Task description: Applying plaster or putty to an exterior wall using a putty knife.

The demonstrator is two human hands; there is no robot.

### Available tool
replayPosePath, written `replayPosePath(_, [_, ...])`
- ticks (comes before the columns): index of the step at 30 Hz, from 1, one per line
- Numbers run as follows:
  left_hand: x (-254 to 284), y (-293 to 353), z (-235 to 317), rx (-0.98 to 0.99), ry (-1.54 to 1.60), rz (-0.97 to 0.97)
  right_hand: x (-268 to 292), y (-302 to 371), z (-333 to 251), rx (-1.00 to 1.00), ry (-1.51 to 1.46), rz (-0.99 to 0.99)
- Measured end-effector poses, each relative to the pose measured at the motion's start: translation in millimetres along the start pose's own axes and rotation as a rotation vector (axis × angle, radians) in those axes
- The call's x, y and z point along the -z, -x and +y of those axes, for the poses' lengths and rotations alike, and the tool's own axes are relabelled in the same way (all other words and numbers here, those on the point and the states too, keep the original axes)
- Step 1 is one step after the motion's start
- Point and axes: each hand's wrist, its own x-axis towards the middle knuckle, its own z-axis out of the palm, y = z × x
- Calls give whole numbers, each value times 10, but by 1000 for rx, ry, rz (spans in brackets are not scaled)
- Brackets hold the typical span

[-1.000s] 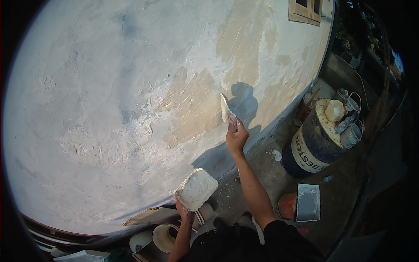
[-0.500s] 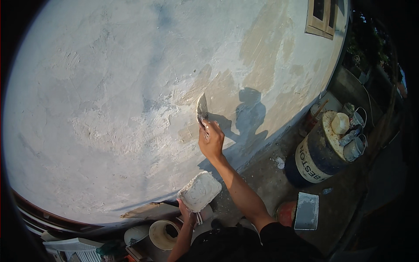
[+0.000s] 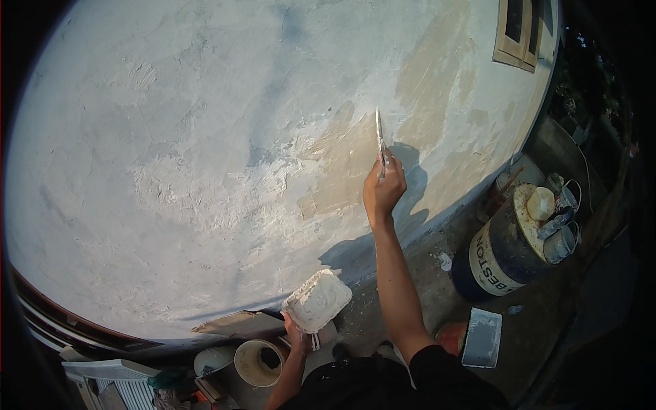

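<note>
My right hand [image 3: 385,188] is closed round the handle of a plaster-smeared trowel [image 3: 379,130]. Its blade is seen nearly edge-on, pointing up the wall, and I cannot tell whether it touches. Behind it is the plastered wall [image 3: 184,137], white with rough ridges and several bare tan patches [image 3: 342,171]. Lower down, my left hand [image 3: 295,335] grips a shallow rectangular tub [image 3: 318,301] by its near left side, the fingers partly hidden beneath. White plaster paste coats the tub's inside and rim.
A dark blue drum [image 3: 495,256] with a pale band stands at right, small pails [image 3: 560,242] on top. Nearer are a grey rectangular container [image 3: 482,338] and a red bucket [image 3: 451,337]. A cream bucket [image 3: 258,362] sits at lower left. A wooden window [image 3: 517,34] is set in the wall.
My right hand has moved up and to the right with the trowel, whose blade has turned from showing its face to nearly edge-on. My left hand still holds the tub.
</note>
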Motion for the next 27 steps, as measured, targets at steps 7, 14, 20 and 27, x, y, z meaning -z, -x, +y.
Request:
replayPosePath(7, [-186,65,16,71,-20,14,-398,841,-436,353,-115,-235])
replayPosePath(14, [-310,81,-121,41,-22,-36,191,1265,-490,87,-294,-379])
replayPosePath(20, [-517,200,-335,52,-57,6,1892,957,252,-664,-441,-664])
replayPosePath(27, [-492,480,-1033,-61,-309,-159,2824,1048,357,-420,254,-1166])
